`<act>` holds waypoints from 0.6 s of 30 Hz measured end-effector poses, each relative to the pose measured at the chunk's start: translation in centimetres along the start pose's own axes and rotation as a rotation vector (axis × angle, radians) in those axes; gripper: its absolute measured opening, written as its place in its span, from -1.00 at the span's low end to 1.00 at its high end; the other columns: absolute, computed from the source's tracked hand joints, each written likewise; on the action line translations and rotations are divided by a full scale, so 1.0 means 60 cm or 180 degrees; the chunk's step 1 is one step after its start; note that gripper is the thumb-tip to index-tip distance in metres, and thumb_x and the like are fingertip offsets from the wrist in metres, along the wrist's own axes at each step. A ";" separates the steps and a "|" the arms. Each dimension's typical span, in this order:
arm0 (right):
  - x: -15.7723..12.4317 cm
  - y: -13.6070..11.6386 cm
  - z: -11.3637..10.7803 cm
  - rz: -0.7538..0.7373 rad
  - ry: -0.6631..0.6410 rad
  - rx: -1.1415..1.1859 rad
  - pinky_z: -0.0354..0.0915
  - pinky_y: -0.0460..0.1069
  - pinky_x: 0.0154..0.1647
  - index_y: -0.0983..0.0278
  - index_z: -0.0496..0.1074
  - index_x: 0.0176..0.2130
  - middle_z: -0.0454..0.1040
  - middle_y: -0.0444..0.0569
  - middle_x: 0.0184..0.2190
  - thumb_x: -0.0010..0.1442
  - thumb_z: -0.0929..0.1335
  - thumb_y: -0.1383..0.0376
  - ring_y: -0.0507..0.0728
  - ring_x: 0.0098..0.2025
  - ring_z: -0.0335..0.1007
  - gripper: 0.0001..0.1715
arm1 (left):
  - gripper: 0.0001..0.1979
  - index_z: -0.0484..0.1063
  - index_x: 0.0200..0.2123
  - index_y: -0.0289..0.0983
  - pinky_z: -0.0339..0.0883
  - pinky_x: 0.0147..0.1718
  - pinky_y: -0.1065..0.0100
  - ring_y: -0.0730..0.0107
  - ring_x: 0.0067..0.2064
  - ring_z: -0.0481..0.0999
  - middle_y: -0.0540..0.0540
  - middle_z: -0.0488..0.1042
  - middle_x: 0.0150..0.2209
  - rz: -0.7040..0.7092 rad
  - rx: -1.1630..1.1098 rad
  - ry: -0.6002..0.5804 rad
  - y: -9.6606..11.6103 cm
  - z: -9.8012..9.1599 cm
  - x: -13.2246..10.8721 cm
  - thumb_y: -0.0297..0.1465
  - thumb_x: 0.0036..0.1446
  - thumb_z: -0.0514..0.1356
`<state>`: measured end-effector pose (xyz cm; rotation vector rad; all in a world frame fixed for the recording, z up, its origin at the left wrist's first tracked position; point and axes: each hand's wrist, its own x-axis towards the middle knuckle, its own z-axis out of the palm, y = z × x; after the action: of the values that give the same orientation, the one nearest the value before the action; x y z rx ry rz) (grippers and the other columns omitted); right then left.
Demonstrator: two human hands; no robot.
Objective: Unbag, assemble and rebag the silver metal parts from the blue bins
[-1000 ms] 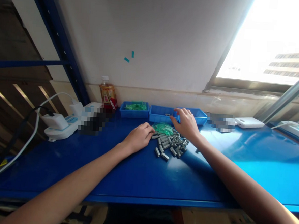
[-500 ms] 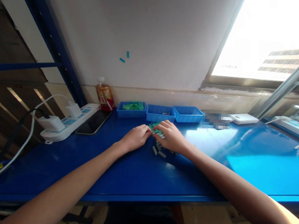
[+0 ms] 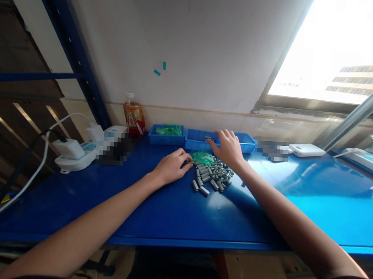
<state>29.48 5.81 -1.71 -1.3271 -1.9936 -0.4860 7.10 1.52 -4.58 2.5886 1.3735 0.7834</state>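
Note:
A heap of small grey metal cylinders (image 3: 212, 177) lies on the blue table (image 3: 157, 209), with a little pile of green plastic pieces (image 3: 203, 158) at its far edge. My left hand (image 3: 171, 168) rests curled on the table, its fingertips pinched on a small piece at the left of the heap. My right hand (image 3: 227, 149) reaches over the middle blue tray (image 3: 195, 141) and pinches a small grey piece above it. A left blue tray (image 3: 167, 137) holds green pieces. The right blue tray (image 3: 247, 144) is partly hidden behind my right hand.
A drink bottle (image 3: 134, 118) stands by the wall. A white power strip with plugged chargers (image 3: 78, 152) and cables sits at the left. A white box (image 3: 306, 150) lies at the right. Blue shelving rises at the left, a window at the right.
My right hand has left the heap, where it met my left hand, and has gone back up to the middle tray with a small piece. My left hand stayed by the heap.

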 end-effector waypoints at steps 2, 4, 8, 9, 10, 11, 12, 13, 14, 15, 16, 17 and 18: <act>-0.012 0.006 0.002 -0.0042 -0.0158 0.0010 0.19 0.11 -0.17 0.32 0.40 -0.08 0.45 0.14 -0.20 0.24 0.28 0.11 0.30 -0.12 0.27 -0.62 | -0.80 0.41 -0.19 -0.20 0.33 -0.21 0.28 0.21 -0.15 0.47 -0.10 0.44 -0.17 -0.0031 0.0161 -0.0115 -0.001 0.004 0.000 -0.25 0.18 0.12; -0.029 -0.003 -0.001 -0.0201 -0.0342 0.0199 0.20 0.10 -0.16 0.29 0.43 -0.13 0.46 0.10 -0.24 0.25 0.27 0.13 0.27 -0.14 0.28 -0.67 | -0.85 0.40 -0.25 -0.22 0.33 -0.23 0.28 0.21 -0.17 0.46 -0.09 0.45 -0.24 -0.0062 0.0206 -0.0138 -0.002 0.008 0.002 -0.28 0.18 0.12; -0.053 -0.044 -0.013 -0.0643 -0.0688 0.0724 0.21 0.07 -0.13 0.27 0.43 -0.16 0.46 0.04 -0.27 0.25 0.28 0.17 0.22 -0.14 0.28 -0.74 | -0.86 0.36 -0.32 -0.25 0.31 -0.23 0.29 0.25 -0.22 0.47 -0.10 0.46 -0.30 -0.0038 -0.0225 -0.0050 -0.004 0.012 0.006 -0.31 0.20 0.10; -0.055 -0.053 -0.014 -0.0777 -0.0769 0.0813 0.20 0.06 -0.13 0.27 0.42 -0.14 0.46 0.03 -0.26 0.25 0.28 0.18 0.20 -0.15 0.28 -0.74 | -0.85 0.35 -0.31 -0.25 0.31 -0.25 0.31 0.27 -0.25 0.47 -0.09 0.47 -0.32 -0.0067 -0.0449 -0.0011 -0.005 0.012 0.007 -0.30 0.21 0.09; -0.056 -0.060 -0.015 -0.0899 -0.0830 0.0877 0.20 0.05 -0.13 0.27 0.41 -0.13 0.45 0.02 -0.26 0.24 0.29 0.20 0.19 -0.16 0.28 -0.75 | -0.84 0.34 -0.29 -0.25 0.31 -0.28 0.33 0.30 -0.28 0.47 -0.07 0.47 -0.33 -0.0112 -0.0689 0.0042 -0.005 0.011 0.007 -0.29 0.22 0.08; -0.057 -0.065 -0.014 -0.0995 -0.0872 0.0921 0.20 0.05 -0.14 0.26 0.40 -0.12 0.45 0.01 -0.26 0.24 0.30 0.22 0.18 -0.17 0.28 -0.76 | -0.83 0.32 -0.26 -0.25 0.31 -0.31 0.35 0.34 -0.32 0.47 -0.05 0.47 -0.35 -0.0164 -0.0920 0.0113 -0.004 0.010 0.007 -0.27 0.23 0.07; -0.058 -0.068 -0.013 -0.1060 -0.0887 0.0951 0.19 0.04 -0.14 0.26 0.39 -0.12 0.44 0.01 -0.26 0.23 0.30 0.25 0.17 -0.18 0.28 -0.78 | -0.82 0.30 -0.24 -0.25 0.30 -0.33 0.38 0.37 -0.34 0.47 -0.03 0.47 -0.37 -0.0210 -0.1115 0.0192 -0.003 0.009 0.007 -0.25 0.24 0.06; -0.059 -0.069 -0.012 -0.1098 -0.0879 0.0970 0.19 0.03 -0.14 0.26 0.39 -0.12 0.44 0.00 -0.26 0.23 0.30 0.27 0.17 -0.19 0.28 -0.79 | -0.80 0.28 -0.22 -0.24 0.29 -0.36 0.40 0.39 -0.36 0.46 0.00 0.46 -0.39 -0.0241 -0.1257 0.0269 -0.002 0.008 0.006 -0.23 0.24 0.06; -0.060 -0.069 -0.010 -0.1114 -0.0849 0.0982 0.18 0.03 -0.15 0.26 0.38 -0.13 0.44 0.00 -0.27 0.24 0.29 0.28 0.16 -0.19 0.27 -0.81 | -0.80 0.26 -0.22 -0.24 0.28 -0.38 0.41 0.40 -0.38 0.45 0.01 0.44 -0.41 -0.0257 -0.1348 0.0333 0.000 0.007 0.006 -0.22 0.24 0.06; -0.061 -0.068 -0.009 -0.1116 -0.0807 0.0987 0.18 0.02 -0.16 0.26 0.38 -0.14 0.44 0.00 -0.27 0.25 0.28 0.28 0.16 -0.20 0.27 -0.82 | -0.80 0.25 -0.23 -0.24 0.27 -0.39 0.42 0.41 -0.39 0.45 0.02 0.43 -0.43 -0.0259 -0.1404 0.0365 0.002 0.006 0.005 -0.22 0.23 0.06; -0.063 -0.068 -0.009 -0.1114 -0.0764 0.0988 0.18 0.02 -0.16 0.26 0.38 -0.15 0.43 0.00 -0.28 0.27 0.27 0.27 0.15 -0.21 0.27 -0.83 | -0.80 0.25 -0.24 -0.24 0.27 -0.40 0.43 0.41 -0.40 0.45 0.03 0.42 -0.44 -0.0257 -0.1447 0.0372 0.004 0.005 0.004 -0.22 0.23 0.06; -0.064 -0.068 -0.009 -0.1113 -0.0725 0.0985 0.17 0.01 -0.17 0.27 0.38 -0.16 0.43 0.01 -0.29 0.29 0.25 0.25 0.15 -0.21 0.27 -0.82 | -0.80 0.26 -0.25 -0.24 0.27 -0.39 0.42 0.41 -0.39 0.45 0.03 0.42 -0.45 -0.0255 -0.1494 0.0357 0.006 0.004 0.003 -0.21 0.24 0.05; -0.064 -0.068 -0.010 -0.1105 -0.0679 0.0975 0.17 0.01 -0.18 0.27 0.39 -0.18 0.43 0.01 -0.30 0.30 0.24 0.23 0.14 -0.23 0.27 -0.80 | -0.79 0.27 -0.25 -0.24 0.28 -0.38 0.42 0.40 -0.38 0.46 0.02 0.43 -0.44 -0.0253 -0.1545 0.0329 0.008 0.003 0.003 -0.21 0.25 0.03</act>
<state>26.90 1.24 -3.82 -0.8784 -2.3786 -0.1853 7.62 1.41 -4.53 2.1342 1.1259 1.0918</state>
